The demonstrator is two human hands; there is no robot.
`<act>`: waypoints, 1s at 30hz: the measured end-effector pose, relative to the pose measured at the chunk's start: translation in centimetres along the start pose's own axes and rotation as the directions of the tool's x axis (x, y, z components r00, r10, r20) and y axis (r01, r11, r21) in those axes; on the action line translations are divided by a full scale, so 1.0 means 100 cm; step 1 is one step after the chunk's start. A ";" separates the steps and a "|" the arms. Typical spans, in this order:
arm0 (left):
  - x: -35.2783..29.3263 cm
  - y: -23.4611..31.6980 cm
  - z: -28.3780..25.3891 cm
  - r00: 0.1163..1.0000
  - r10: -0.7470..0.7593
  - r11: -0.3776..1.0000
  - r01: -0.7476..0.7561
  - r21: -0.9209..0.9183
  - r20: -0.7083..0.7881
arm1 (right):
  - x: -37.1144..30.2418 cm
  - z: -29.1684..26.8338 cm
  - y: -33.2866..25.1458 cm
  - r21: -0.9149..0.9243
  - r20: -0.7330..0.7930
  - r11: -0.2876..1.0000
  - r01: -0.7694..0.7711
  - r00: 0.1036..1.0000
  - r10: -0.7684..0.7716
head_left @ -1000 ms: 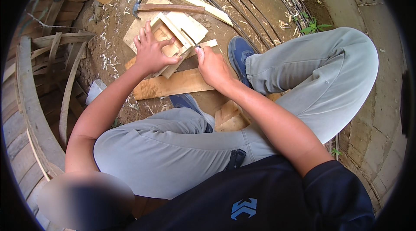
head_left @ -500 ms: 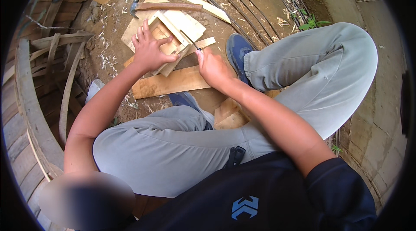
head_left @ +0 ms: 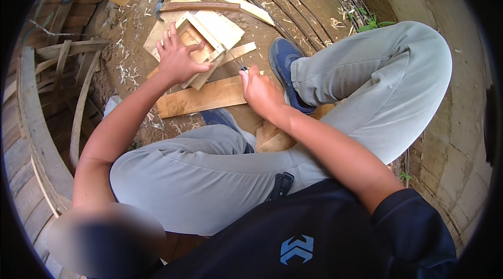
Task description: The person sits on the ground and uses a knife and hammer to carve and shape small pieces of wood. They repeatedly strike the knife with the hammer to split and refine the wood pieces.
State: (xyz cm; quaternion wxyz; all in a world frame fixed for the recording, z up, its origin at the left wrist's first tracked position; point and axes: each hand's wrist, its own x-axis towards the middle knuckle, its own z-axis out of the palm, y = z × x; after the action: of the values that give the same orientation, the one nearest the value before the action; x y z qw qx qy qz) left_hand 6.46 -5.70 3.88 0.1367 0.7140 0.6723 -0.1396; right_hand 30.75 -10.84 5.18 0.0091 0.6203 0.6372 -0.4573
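Observation:
A small open wooden box [head_left: 212, 32] with pale walls rests tilted on flat boards on the ground. My left hand [head_left: 179, 60] grips its near left side, with the fingers spread over the wall and the thumb at the near corner. My right hand [head_left: 261, 89] is closed round the handle of a thin metal-shafted hand tool [head_left: 236, 58], whose exact kind I cannot tell. The tool's tip points at the box's right corner. Beyond the box lies a claw hammer [head_left: 201, 6] with a wooden handle, across a board.
A flat plank [head_left: 201, 97] lies on the near side of the box, and a long pale strip [head_left: 225, 1] beyond it. Dark rods [head_left: 277, 4] run across the ground. Curved wooden slats [head_left: 39, 122] stand at the left. My shoe [head_left: 288, 69] is beside my right hand.
My right hand has drawn the tool slightly back toward me, so its tip sits lower, near the box's right corner. The left hand keeps its hold on the box.

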 end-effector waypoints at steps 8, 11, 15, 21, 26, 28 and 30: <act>0.000 -0.002 0.002 1.000 0.014 1.000 -0.014 -0.014 -0.010 | -0.011 -0.009 0.005 0.010 -0.021 1.000 -0.025 0.999 0.025; 0.002 -0.003 0.001 1.000 0.019 1.000 -0.018 0.007 -0.003 | -0.020 -0.001 0.007 0.069 -0.071 0.997 -0.022 0.997 0.027; 0.001 -0.005 0.002 0.999 0.030 1.000 -0.030 0.011 -0.024 | -0.020 -0.013 -0.006 0.110 -0.081 0.994 -0.004 0.997 0.013; 0.001 -0.002 0.002 0.999 0.023 1.000 -0.023 0.001 -0.031 | 0.010 -0.006 -0.006 0.113 -0.070 0.994 0.001 0.998 0.007; 0.000 -0.005 0.005 0.998 0.033 0.999 -0.033 0.012 -0.044 | 0.008 -0.001 -0.007 0.120 -0.025 0.992 -0.024 0.999 0.027; 0.001 -0.005 0.005 0.999 0.032 0.999 -0.032 0.022 -0.033 | 0.010 0.000 -0.006 0.114 -0.014 0.993 -0.015 1.000 0.017; 0.001 -0.004 0.005 0.999 0.033 0.999 -0.032 0.037 -0.040 | 0.010 0.001 -0.002 0.111 -0.006 0.994 -0.011 1.000 0.012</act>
State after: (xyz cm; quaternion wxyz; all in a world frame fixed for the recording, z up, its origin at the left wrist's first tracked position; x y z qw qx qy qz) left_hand 6.08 -5.74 3.36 0.1125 0.7299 0.6606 -0.1349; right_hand 30.33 -10.14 4.64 -0.0248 0.6250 0.6072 -0.4900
